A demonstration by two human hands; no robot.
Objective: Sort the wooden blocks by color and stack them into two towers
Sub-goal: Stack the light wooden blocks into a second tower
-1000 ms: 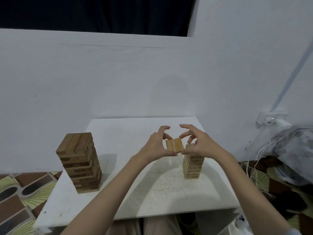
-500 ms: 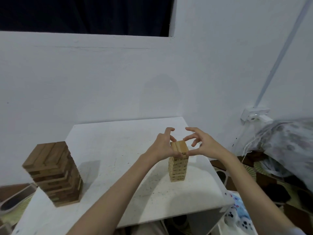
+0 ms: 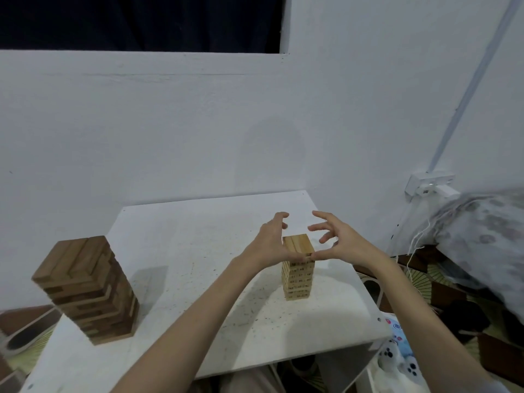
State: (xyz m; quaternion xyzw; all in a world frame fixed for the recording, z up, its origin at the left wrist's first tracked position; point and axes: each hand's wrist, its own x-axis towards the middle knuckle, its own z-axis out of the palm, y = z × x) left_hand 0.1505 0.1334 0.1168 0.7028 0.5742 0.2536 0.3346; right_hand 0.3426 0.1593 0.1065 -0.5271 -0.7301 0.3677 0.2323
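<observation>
Item 1: dark tower [image 3: 88, 287], brown wooden blocks in crossed layers, upright, at 9 o'clock on the white table [image 3: 198, 251], near its left edge. No hand is on it.

Item 2: left hand [image 3: 269, 245], at 12 o'clock from the table's centre, just left of the light tower. Thumb and palm lie against the left side of the top layer; the fingers arch over it, curved and spread, tips clear of the wood.

Item 3: light tower [image 3: 297, 276], pale wooden blocks, narrower and shorter than the dark one, upright at 2 o'clock on the table, well apart from item 1. Its top layer sits between the two hands.

Item 4: right hand [image 3: 340, 245], just right of the light tower. The thumb tip touches the top layer's right front corner; the fingers are splayed and lifted above it, holding nothing.

Item 5: wall socket [image 3: 428, 185] with a white cable, at 3 o'clock, off the table.

Item 6: patterned cloth [image 3: 487, 239], far right.
</observation>
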